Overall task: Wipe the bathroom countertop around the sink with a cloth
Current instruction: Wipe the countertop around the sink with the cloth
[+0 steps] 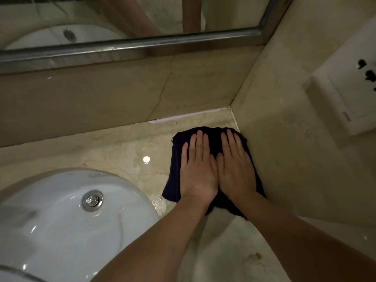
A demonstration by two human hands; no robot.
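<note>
- Pressing flat on a dark cloth [213, 139], the left hand [196, 169] and right hand [236, 167] lie side by side, thumbs touching, fingers straight and held close together; neither hand curls round the cloth.
- The cloth lies on the countertop [126, 151] in the far right corner, its right edge against the side wall [284, 139] and its far edge just short of the white sealant strip [183, 117] along the back wall.
- Much of the cloth is hidden under the palms and wrists; only its left edge, far edge and a bit of the near hem show, and its folds are too dark to make out.
- The white sink [61, 231] sits to the left of the cloth, apart from it, cut off by the left and bottom edges; its metal drain [92, 200] shows.
- Wet patches glisten on the countertop between sink and cloth.
- The mirror [101, 21] above, in a metal frame, is cut off at the top.
- A white wall plate [343, 94] on the side wall is cut off at the right; its dark markings are blurred.
</note>
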